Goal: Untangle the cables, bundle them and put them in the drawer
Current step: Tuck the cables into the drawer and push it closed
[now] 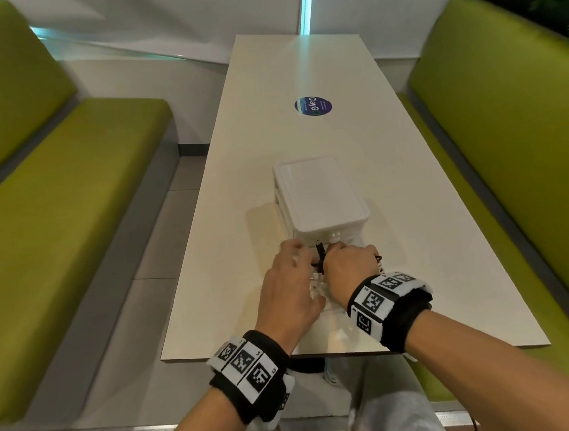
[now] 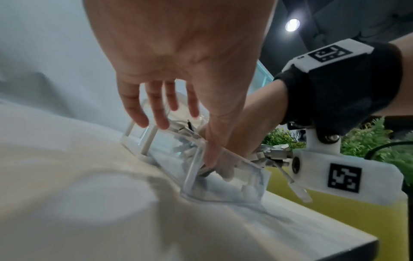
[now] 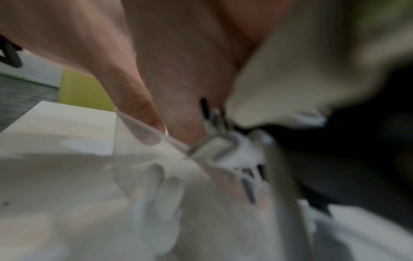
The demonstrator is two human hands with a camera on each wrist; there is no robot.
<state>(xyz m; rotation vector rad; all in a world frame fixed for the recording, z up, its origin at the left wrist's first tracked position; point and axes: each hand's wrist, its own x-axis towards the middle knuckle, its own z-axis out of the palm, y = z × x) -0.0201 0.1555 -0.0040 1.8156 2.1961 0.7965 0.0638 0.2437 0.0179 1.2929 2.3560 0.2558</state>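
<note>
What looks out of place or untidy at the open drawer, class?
A black cable end pokes up between the left hand and right hand, above the rim of the clear drawer pulled out of the white drawer unit. The cables are not yet fully tucked in. Nothing looks spilled or damaged.

One long pale table point(image 1: 304, 138). Two green benches, one on the left point(image 1: 53, 218) and one on the right point(image 1: 510, 144). One white drawer unit point(image 1: 321, 198) on the table, with one clear drawer point(image 2: 223, 176) pulled out. One round dark sticker point(image 1: 313, 105). Two hands, the left hand point(image 1: 291, 285) and the right hand point(image 1: 349, 266), each with one black wristband carrying square black-and-white markers. White and dark cables point(image 2: 188, 136) sit in the drawer; their number cannot be told.
</note>
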